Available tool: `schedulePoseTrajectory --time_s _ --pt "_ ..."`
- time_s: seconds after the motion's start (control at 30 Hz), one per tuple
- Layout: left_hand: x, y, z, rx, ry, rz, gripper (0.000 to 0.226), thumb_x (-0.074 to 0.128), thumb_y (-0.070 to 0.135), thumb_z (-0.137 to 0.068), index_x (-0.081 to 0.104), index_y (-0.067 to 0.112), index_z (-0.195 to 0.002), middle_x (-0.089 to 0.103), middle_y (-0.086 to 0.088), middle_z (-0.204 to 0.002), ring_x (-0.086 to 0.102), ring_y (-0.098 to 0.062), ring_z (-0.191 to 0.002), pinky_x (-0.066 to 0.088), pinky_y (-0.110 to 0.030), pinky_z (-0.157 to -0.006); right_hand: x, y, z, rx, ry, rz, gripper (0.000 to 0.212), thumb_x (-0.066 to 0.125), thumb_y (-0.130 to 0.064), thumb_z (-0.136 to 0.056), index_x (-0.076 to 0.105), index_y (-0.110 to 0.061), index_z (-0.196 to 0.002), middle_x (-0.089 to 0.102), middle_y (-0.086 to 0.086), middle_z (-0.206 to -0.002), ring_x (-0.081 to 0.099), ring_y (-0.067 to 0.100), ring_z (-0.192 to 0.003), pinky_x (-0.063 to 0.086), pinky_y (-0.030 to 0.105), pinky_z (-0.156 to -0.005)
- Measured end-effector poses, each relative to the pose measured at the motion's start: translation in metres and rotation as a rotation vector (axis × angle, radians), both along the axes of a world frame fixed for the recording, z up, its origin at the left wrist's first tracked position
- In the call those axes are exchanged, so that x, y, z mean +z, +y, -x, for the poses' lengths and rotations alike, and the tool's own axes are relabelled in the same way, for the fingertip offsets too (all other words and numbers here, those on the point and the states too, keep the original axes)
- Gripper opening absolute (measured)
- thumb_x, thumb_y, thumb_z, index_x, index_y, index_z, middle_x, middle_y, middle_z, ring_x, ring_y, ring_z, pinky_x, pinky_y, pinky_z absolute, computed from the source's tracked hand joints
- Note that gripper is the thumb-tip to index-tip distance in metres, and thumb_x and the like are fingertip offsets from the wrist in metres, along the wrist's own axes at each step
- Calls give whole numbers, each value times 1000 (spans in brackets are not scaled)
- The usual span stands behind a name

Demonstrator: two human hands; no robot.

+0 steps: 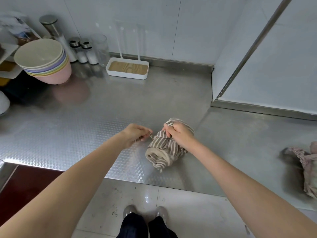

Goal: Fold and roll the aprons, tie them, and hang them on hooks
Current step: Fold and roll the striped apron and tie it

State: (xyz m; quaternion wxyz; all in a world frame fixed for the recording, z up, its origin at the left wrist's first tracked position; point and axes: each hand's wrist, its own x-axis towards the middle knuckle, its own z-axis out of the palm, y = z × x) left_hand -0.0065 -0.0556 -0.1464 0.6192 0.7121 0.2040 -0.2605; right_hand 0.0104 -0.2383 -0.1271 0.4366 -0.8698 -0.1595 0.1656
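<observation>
Now the rolled apron [162,152] lies under the right hand [180,133], just beside the left hand [135,134].

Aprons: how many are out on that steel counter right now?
2. A striped apron, rolled, lies between the left hand and right hand, which pull its ties. A crumpled floral apron lies at the right edge, partly out of frame; more could be unseen.

Both hands pinch strap ends: left hand [135,133], right hand [180,133] atop rolled striped apron [163,152] on steel counter [85,117].
</observation>
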Motion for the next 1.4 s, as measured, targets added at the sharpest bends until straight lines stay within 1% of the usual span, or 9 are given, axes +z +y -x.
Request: schedulePoseTrajectory --time_s 0.13,0.23,0.4,0.53,0.67,0.83,1.0,1.17,1.4 --pt "14 27 -25 135 -95 -168 42 46 -7 -93 65 13 -61 59 7 -43 48 2 -35 36 -9 -44 -1 -21 5 109 6 281 49 38 -20 -100 41 -20 -51 54 7 -59 54 16 -63 37 22 -61" --pt "40 33 -37 -60 -38 -285 25 45 5 -96 60 13 -78 60 2 -73 55 -1 -60 44 -17 -65 -28 -31 28 159 116 500 28 37 -8 -96 61 3 -85 61 28 -103 57 33 -103 36 34 -86" --pt "46 -3 -25 -260 136 -166 33 49 23 -97 50 13 -128 51 -1 -124 45 -16 -115 38 -50 -91 -19 -1 14 -37 131 301 35 37 -21 -101 59 -1 -82 64 26 -87 63 36 -84 43 36 -68" --pt "45 -8 -24 -109 97 -27 49 56 17 -93 40 15 -138 47 2 -135 42 -20 -128 30 -60 -104 -10 10 6 -308 548 -79 33 35 -33 -101 51 -10 -83 60 18 -79 58 18 -38 48 28 -35" --pt "44 1 -9 -149 286 -358 78 64 45 -83 28 12 -144 33 -12 -148 39 -35 -128 39 -56 -97 -13 8 9 -458 818 -296 40 36 -37 -100 42 -7 -127 53 21 -109 61 28 -62 55 31 -44" --pt "46 0 5 -321 599 -195 88 54 71 -73 35 13 -137 42 -15 -139 46 -34 -121 44 -46 -88 -8 15 12 -508 806 -428 32 33 -35 -102 51 -9 -95 61 18 -88 62 25 -67 57 30 -51" --pt "33 -10 -4 99 416 -94 58 49 61 -86 48 13 -119 53 -11 -111 53 -28 -95 45 -39 -85 2 15 4 -489 780 -769 30 41 -38 -98 58 -14 -105 61 6 -105 61 16 -87 49 26 -81" --pt "33 -22 -5 239 139 -171 33 52 32 -93 58 3 -107 60 -13 -87 53 -20 -61 46 -26 -54 -5 20 12 -204 246 -64 45 72 -29 -79 56 -15 -119 55 4 -119 51 14 -112 39 31 -104" --pt "31 -18 8 6 -72 -354 15 64 15 -87 57 6 -97 60 -8 -93 63 -24 -83 58 -34 -70 -7 25 4 -362 142 112 32 62 -15 -86 55 -8 -116 53 16 -121 51 29 -113 37 28 -93"
